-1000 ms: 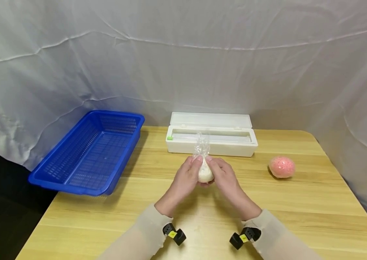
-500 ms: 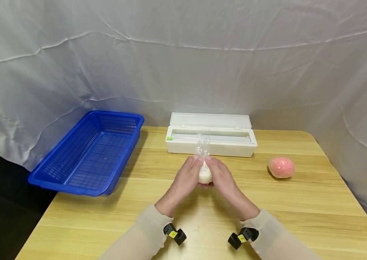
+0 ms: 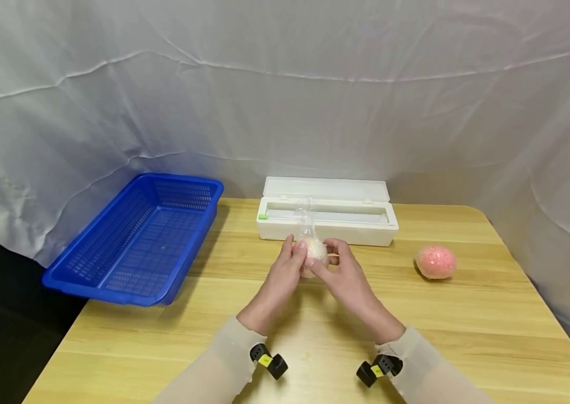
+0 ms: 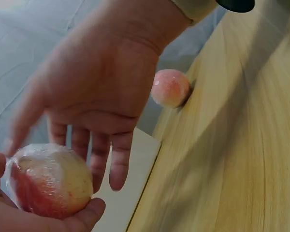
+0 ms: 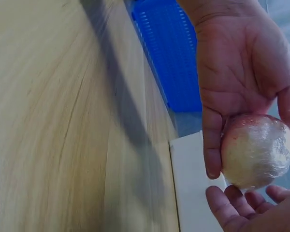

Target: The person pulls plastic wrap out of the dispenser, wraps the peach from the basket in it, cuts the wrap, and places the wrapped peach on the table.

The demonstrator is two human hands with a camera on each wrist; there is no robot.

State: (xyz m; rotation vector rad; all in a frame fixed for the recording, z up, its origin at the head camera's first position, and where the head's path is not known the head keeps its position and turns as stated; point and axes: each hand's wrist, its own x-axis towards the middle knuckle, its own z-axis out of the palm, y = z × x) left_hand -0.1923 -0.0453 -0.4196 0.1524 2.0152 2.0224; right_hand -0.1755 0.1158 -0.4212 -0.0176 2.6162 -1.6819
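In the head view my left hand (image 3: 285, 269) grips a peach (image 3: 316, 249) wrapped in clear cling film, with a tail of film standing up from its far side. Its cream and red skin shows through the film in the left wrist view. My right hand (image 3: 348, 278) is on the other side, thumb on the wrapped peach and fingers spread around its far side. In the right wrist view the peach (image 5: 256, 152) sits against the left palm, and the right fingertips (image 5: 217, 195) lie at its underside.
A white cling film box (image 3: 327, 230) with its lid raised stands behind the hands. Another film-wrapped pink peach (image 3: 436, 262) lies to the right on the wooden table (image 3: 467, 336). The blue plastic basket (image 3: 164, 247) stands at the left edge. Grey cloth hangs behind.
The peach has been turned between the hands, and its film tail has shifted slightly left. The right thumb has come down onto it and the right fingers have spread.
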